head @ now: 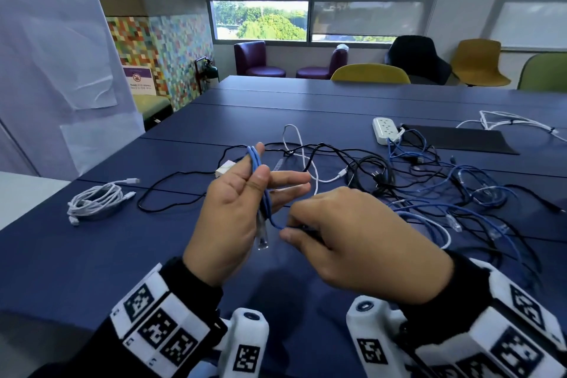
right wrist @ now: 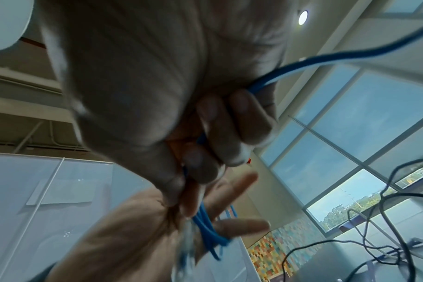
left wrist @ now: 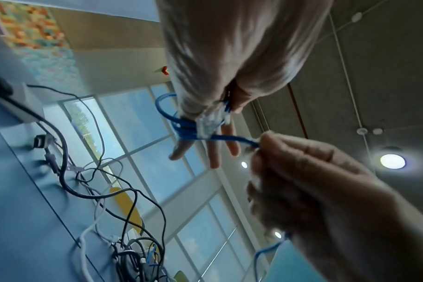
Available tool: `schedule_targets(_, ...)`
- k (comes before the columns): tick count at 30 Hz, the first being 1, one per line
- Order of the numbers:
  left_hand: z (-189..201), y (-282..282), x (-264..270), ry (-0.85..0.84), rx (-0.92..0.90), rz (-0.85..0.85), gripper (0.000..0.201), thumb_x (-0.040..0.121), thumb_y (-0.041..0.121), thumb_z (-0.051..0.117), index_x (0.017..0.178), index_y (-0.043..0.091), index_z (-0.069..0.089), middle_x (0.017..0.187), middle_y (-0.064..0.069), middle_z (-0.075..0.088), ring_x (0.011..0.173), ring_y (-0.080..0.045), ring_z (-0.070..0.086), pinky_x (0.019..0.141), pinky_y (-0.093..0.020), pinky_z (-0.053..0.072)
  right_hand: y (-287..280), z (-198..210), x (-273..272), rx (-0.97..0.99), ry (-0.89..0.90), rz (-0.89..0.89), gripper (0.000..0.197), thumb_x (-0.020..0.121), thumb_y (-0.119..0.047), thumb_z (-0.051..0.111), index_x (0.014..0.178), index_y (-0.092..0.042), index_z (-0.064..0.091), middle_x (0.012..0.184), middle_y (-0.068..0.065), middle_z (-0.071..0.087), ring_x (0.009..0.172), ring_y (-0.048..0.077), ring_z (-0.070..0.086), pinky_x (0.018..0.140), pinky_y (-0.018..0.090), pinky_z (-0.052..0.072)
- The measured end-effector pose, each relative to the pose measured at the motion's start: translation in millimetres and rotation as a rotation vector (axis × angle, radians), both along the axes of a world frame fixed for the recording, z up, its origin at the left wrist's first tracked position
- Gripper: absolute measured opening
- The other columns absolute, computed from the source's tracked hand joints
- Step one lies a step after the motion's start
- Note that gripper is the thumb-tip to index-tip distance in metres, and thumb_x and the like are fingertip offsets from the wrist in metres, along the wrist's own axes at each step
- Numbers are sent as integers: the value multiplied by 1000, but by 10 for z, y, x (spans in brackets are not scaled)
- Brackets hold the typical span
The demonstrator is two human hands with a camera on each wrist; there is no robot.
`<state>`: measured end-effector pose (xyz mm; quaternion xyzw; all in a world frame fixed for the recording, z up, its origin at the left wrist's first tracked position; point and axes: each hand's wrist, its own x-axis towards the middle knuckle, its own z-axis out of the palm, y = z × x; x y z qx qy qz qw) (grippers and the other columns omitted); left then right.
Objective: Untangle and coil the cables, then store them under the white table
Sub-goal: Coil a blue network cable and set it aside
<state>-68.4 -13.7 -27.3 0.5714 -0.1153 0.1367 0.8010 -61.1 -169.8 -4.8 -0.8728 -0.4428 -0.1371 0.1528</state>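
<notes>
A blue network cable (head: 257, 167) is wound in a few loops over my left hand (head: 270, 182), raised above the blue table (head: 122, 255). The thumb pins the loops against the outstretched fingers, and the cable's clear plug (head: 262, 239) hangs below the palm. My right hand (head: 288, 231) pinches the same cable just right of the loops; the rest trails away to the right. The left wrist view has the loops (left wrist: 187, 129), the plug (left wrist: 208, 124) and the right hand (left wrist: 302, 171). In the right wrist view the cable (right wrist: 206, 230) crosses the left hand (right wrist: 133, 229).
A coiled white cable (head: 95, 200) lies at the left. A tangle of black and white cables (head: 365, 167) and several blue cables (head: 460, 193) spreads across the middle and right. Behind it are a white power strip (head: 385, 130) and a black mat (head: 460, 139). A white surface (head: 24, 193) adjoins the table's left edge.
</notes>
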Motion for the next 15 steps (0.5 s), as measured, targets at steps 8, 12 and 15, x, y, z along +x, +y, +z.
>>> schedule_targets(8,-38,-28,-99,83,271,-130,35,100,15,41,132,4,51,95,-6,73,75,-25,69,73,-30,56,-61,172,200,231,-88,2,24,81,-44,62,74,-21,62,64,-11,51,62,18,52,58,38,47)
schedule_targets(12,-3,-16,-137,93,317,-205,31,104,25,38,119,11,61,77,-24,68,43,-19,53,59,-40,55,-91,118,306,393,-72,-3,18,78,-40,72,75,-22,69,65,-12,56,59,10,48,54,37,45)
schedule_targets(15,-24,-10,-161,137,266,-259,29,97,31,40,94,21,68,55,-15,57,35,-13,36,92,-65,46,-104,77,340,459,-78,3,18,80,-41,70,78,-23,72,66,-12,53,60,11,49,55,38,44)
